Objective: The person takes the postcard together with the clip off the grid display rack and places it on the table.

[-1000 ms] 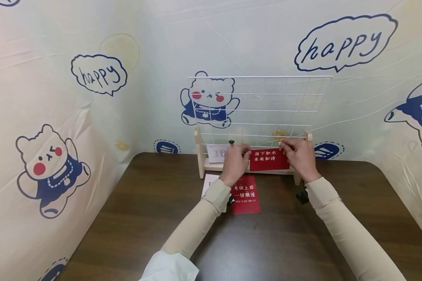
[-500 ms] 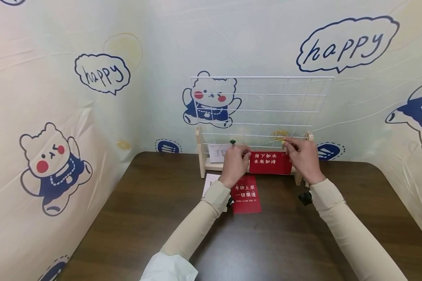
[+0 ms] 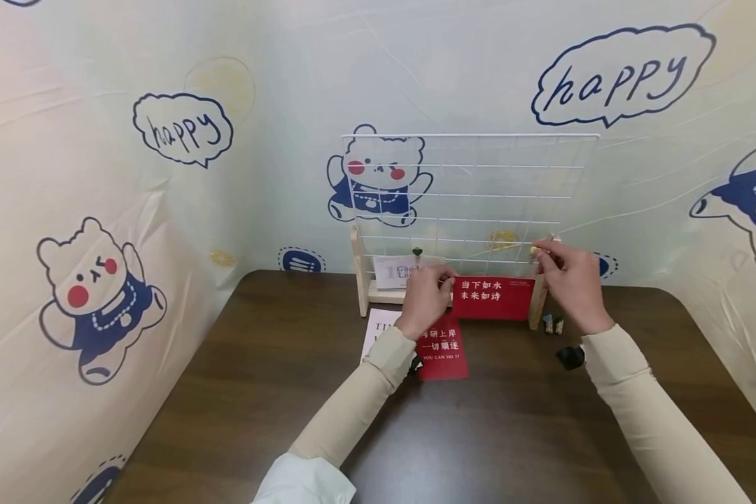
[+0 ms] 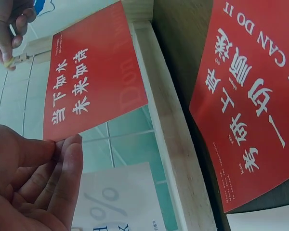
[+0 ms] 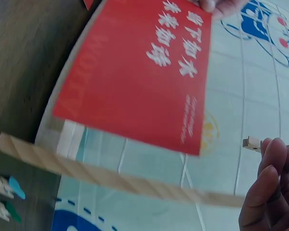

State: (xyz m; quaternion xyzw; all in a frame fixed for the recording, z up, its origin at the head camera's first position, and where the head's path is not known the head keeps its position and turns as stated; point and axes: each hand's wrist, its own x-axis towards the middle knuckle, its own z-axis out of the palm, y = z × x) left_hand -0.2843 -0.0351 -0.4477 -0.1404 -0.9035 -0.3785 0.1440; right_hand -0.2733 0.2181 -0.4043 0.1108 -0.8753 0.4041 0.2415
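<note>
Against the white grid at the table's back edge, the left hand pinches a red card's corner. The right hand pinches a small clip just beside the card's far edge, with bare tabletop nearer the person.

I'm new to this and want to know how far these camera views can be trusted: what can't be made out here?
- White printed card clipped to the white wire grid: head view, left hand covers part of its text.
- Small wooden clip: right wrist view, right hand's fingers hide most of it.
- Red card lying on the brown table: left wrist view, frame edge cuts it off.

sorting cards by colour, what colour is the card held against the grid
Red card with white characters; left wrist view shows it best.
</note>
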